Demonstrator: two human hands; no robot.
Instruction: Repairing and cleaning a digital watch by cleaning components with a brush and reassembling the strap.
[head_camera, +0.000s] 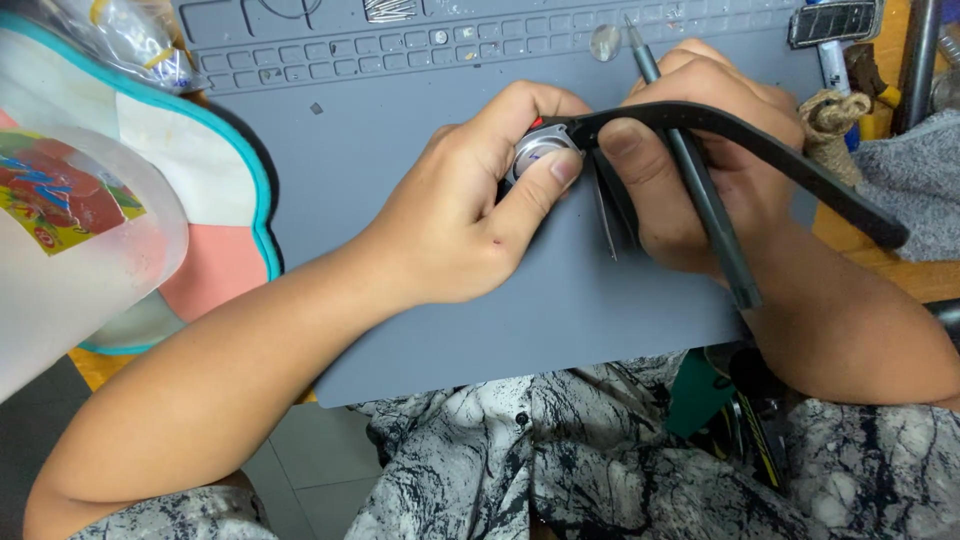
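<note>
Working over grey silicone mat (450, 300) on tabletop (880, 255).

Containers: mat's upper edge carrying rows of small moulded compartments (330, 55); a few tiny bits sitting in them, too small to identify. Clear plastic bag (125, 35) at top left, contents blurred, yellow bits showing. Translucent plastic jug (70, 250) with colourful label at far left, cut off by frame, contents not visible.

Left hand (470, 215): grip closing on one watch (540, 150), thumb pressing on its silvery round case back, fingers wrapping the far side. Watch sitting just above mat centre, between both hands.

Right hand (700, 170): grip pinching black watch strap (760, 140) by the case, also holding one dark slim pen-like tool (700, 190) and one pair of tweezers (604, 215), tips pointing down. Most of watch case hiding under fingers; dial side not visible.

One round clear disc (605, 42) lying on mat near top. One coil of jute twine (835, 120) at right, partly hidden. Grey cloth (915, 180) cut off at right edge.
</note>
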